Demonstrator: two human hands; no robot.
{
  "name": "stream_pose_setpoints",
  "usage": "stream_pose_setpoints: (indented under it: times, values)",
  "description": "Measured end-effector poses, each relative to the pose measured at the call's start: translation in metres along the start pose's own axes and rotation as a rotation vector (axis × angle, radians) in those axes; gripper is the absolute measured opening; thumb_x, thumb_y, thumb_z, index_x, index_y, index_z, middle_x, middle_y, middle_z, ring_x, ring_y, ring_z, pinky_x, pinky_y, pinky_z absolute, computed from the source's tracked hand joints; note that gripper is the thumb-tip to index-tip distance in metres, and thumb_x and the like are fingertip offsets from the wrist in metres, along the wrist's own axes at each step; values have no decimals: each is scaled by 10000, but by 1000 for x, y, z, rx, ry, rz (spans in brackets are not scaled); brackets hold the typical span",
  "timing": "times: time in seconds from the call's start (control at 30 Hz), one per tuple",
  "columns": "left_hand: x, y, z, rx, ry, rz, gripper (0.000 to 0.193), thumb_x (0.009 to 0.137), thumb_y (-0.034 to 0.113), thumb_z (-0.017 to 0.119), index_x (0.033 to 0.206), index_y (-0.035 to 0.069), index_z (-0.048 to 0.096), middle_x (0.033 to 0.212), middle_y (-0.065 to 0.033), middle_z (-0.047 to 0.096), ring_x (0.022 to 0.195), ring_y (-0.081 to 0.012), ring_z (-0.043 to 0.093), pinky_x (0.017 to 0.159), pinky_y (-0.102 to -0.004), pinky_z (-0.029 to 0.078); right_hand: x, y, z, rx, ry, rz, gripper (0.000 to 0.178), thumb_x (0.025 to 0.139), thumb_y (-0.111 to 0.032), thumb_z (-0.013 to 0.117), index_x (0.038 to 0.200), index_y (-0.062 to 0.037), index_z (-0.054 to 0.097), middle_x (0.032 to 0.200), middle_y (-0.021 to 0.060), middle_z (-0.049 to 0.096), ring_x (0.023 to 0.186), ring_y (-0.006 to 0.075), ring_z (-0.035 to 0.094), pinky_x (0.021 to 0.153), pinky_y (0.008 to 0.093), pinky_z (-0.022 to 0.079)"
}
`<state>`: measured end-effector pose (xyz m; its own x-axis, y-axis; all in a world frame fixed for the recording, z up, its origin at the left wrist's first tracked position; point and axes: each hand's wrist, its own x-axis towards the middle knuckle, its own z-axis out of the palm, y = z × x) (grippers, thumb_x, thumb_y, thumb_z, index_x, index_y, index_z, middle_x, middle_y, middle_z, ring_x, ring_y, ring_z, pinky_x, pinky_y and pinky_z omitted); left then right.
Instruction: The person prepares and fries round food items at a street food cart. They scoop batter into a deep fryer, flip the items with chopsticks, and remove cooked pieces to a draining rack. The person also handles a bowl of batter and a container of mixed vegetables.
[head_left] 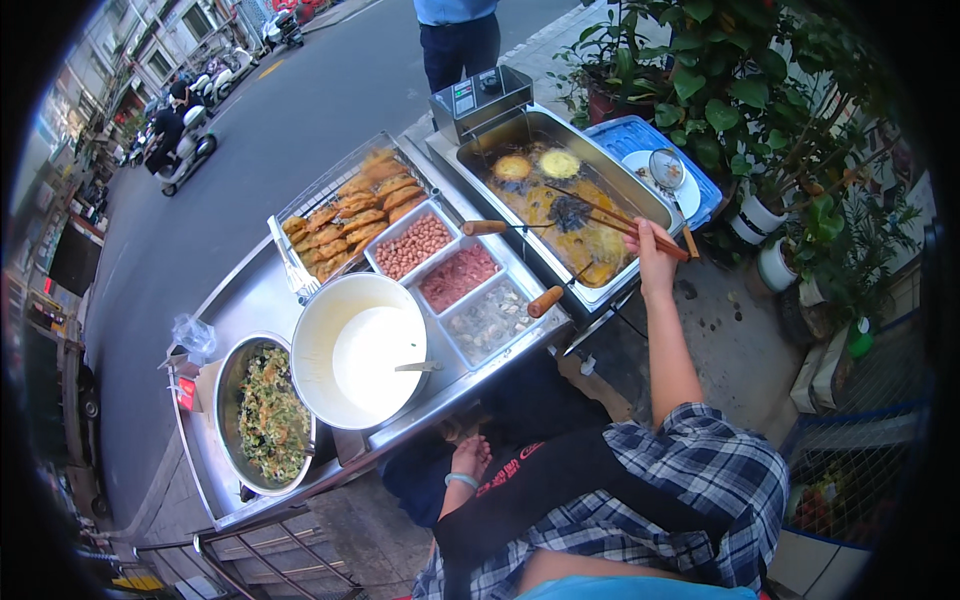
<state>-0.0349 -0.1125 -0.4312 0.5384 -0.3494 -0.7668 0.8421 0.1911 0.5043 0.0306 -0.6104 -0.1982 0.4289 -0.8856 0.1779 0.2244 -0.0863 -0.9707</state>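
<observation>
Wooden chopsticks (608,215) were grasped by the right hand (653,252) over the fryer (607,163), a dark lump (569,215) was unclear, left hand (472,456) palm hidden, grip could not be told.

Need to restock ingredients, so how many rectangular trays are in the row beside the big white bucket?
3: the peanut tray beside the fried food, the reddish-food tray in the middle, the pale-food tray at the near end. None seems hidden.

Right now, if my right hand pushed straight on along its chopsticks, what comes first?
Likely the golden round fritter in the fryer: the chopsticks in your right hand line up with it. Depth is unclear, so the tips may pass above it.
</observation>
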Motion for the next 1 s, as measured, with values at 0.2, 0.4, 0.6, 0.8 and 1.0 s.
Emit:
stream_pose_setpoints:
  times: [0.2, 0.4, 0.6, 0.8, 1.0]
  values:
    - [-3, -1, 0, 22, 36, -17, 172, 1064, 295, 605, 1043, 127, 635, 846, 2, 669, 763, -125, 634, 743, -322, 525, -25, 6, 16, -85, -40, -25, 318, 1032, -247, 658, 1137, 46, 728, 965, 110, 759, 805, 146, 730, 715, 266, 592]
    - [-3, -1, -4, -9, 0, 1, 180, 1062, 301, 610, 1055, 123, 632, 851, 7, 668, 759, -120, 633, 734, -320, 530, -2, 7, 40, -92, -86, -63, 373, 1026, -312, 670, 1145, 39, 717, 914, 91, 747, 750, 129, 703, 674, 265, 581]
    - [3, -3, -5, -2, 12, -9, 191, 1063, 301, 609, 1068, 111, 627, 850, 2, 666, 757, -127, 635, 717, -319, 535, 47, 33, 89, 61, -91, 68, 407, 1025, -353, 667, 1177, 24, 694, 934, 87, 732, 693, 110, 668, 614, 259, 565]
    - [3, -5, -8, 2, 6, -6, 195, 1063, 307, 609, 1051, 114, 638, 847, 0, 667, 761, -130, 635, 726, -319, 535, 76, 60, 131, 155, -23, 216, 389, 1032, -330, 642, 1177, 28, 680, 942, 102, 722, 674, 142, 669, 616, 285, 573]
    - [3, -4, -8, 20, -28, 24, 184, 1065, 296, 605, 1054, 116, 644, 850, 0, 667, 765, -131, 637, 737, -315, 533, 89, 81, 152, 201, 5, 249, 351, 1022, -293, 659, 1160, 29, 678, 929, 118, 717, 689, 170, 688, 626, 302, 581]
